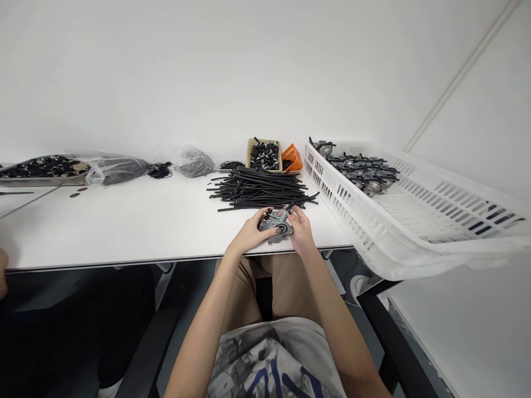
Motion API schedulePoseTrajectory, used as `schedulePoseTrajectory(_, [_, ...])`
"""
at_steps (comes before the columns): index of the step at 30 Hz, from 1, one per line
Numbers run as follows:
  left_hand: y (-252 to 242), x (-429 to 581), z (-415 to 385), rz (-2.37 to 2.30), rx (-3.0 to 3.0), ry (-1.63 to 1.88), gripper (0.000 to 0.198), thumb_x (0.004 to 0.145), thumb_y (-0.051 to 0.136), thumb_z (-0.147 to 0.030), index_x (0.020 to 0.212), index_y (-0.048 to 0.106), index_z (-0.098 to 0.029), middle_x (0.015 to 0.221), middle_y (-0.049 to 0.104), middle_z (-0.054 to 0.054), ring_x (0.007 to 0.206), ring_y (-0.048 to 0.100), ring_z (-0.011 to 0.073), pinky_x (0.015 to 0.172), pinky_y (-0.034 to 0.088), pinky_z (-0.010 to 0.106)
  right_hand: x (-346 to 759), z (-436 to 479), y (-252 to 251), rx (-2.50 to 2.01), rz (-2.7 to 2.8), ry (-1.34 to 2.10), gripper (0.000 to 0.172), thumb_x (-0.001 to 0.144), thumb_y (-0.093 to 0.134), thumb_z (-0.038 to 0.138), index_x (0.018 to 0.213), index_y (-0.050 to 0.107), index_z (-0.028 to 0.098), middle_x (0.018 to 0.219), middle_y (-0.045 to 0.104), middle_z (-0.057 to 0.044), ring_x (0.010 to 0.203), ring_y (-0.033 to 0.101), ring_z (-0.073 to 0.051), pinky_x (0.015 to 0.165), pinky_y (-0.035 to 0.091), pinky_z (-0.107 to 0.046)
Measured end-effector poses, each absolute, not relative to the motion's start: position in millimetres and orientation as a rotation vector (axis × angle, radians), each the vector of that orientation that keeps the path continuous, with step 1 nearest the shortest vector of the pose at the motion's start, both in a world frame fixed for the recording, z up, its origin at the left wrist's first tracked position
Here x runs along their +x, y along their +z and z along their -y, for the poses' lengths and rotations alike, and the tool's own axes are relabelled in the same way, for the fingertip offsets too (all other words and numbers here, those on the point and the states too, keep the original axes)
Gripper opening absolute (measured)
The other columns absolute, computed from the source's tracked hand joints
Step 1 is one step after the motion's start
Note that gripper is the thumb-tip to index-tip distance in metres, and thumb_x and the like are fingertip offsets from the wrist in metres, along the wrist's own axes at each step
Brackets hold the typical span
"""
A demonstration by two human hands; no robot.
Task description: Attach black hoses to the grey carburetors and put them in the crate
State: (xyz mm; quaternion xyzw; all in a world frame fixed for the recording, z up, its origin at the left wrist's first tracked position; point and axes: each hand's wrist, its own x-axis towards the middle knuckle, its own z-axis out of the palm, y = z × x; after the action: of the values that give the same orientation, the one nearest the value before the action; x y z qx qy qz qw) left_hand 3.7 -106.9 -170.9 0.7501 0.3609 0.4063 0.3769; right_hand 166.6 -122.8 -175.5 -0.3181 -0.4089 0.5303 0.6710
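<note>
Both my left hand point(249, 235) and my right hand point(301, 232) grip a grey die-cast metal part point(277, 225), which looks like a small carburettor, just above the table's front edge. It has a round opening facing up and a small black piece at its top. My fingers hide part of it. Just beyond my fingertips lies a loose pile of black rubber tubes point(259, 189), and one tube end nearly reaches my right hand.
A beige tray of black-and-silver rings point(264, 155) and an orange bin point(292, 157) stand behind the tubes. A white slotted crate point(415, 204) at right holds several assembled parts. Plastic bags of small parts point(112, 168) lie at left. Another person's hand point(2, 272) shows at the left edge.
</note>
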Motion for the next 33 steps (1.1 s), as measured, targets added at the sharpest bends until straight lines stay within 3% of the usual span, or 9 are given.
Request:
schedulePoseTrajectory(21, [-170.6, 3.1, 107.1, -0.940, 1.919, 1.039, 0.064, 0.076, 0.072, -0.041, 0.132, 0.051, -0.020, 0.133, 0.060, 0.009, 0.123, 0.056, 0.0251, 0.108, 0.041, 0.039, 168.2, 123.4, -176.0, -0.677, 0.912, 1.197, 0.029, 0.078, 0.070, 0.044, 0.075, 0.050, 0.023, 0.080, 0.070, 0.001, 0.079, 0.064, -0.017, 0.068, 0.049, -0.027])
schedulePoseTrajectory(29, [-169.3, 3.2, 107.6, -0.951, 1.908, 1.026, 0.064, 0.076, 0.072, -0.042, 0.132, 0.050, -0.019, 0.132, 0.061, 0.010, 0.123, 0.056, 0.0256, 0.108, 0.041, 0.039, 166.3, 124.1, -172.8, -0.670, 0.860, 1.211, 0.028, 0.078, 0.067, 0.046, 0.093, 0.059, 0.023, 0.083, 0.070, 0.000, 0.086, 0.065, -0.019, 0.070, 0.050, -0.029])
schedulePoseTrajectory(33, [-169.7, 2.9, 107.3, -0.926, 1.916, 1.033, 0.064, 0.076, 0.072, -0.041, 0.132, 0.050, -0.019, 0.132, 0.061, 0.010, 0.122, 0.056, 0.0253, 0.109, 0.040, 0.040, 166.4, 124.0, -173.2, -0.691, 0.882, 1.213, 0.027, 0.081, 0.064, 0.048, 0.087, 0.061, 0.022, 0.085, 0.071, -0.002, 0.087, 0.065, -0.020, 0.072, 0.051, -0.029])
